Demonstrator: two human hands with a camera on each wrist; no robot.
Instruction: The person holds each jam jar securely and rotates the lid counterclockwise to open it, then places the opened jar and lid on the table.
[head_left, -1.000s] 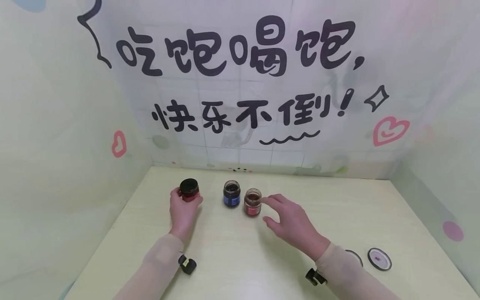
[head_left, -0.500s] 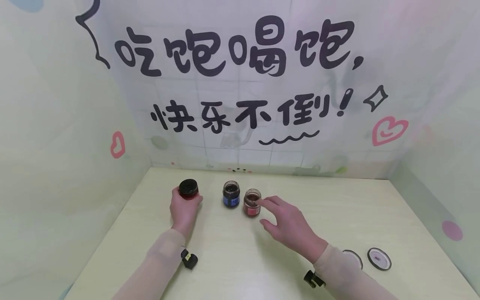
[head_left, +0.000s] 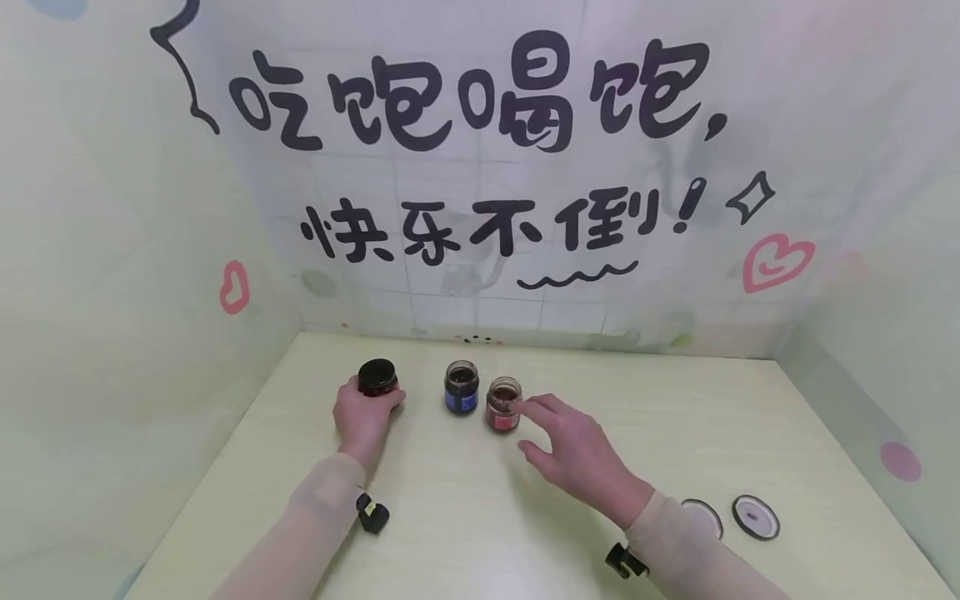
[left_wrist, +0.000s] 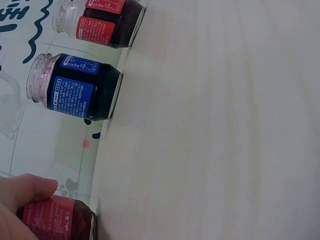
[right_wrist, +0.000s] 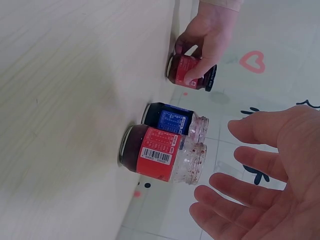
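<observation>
My left hand grips a jam jar with a black lid; its red label shows in the left wrist view. That jar stands upright at the left of the table. To its right is a lidless jar with a blue label and dark contents. Beside that one stands a lidless jar with a red label, partly filled. My right hand hovers at the red jar's right side, fingers loosely bent and holding nothing. The right wrist view shows this hand apart from the jar's mouth.
Two lids lie at the front right of the table: one lid with its pale inside up, the other lid partly behind the right sleeve. A printed cloth wall encloses the back and sides.
My right hand has shifted slightly left, so its fingertips now overlap the lidless red jar in the head view. The left hand stays on the lidded jar, almost still.
</observation>
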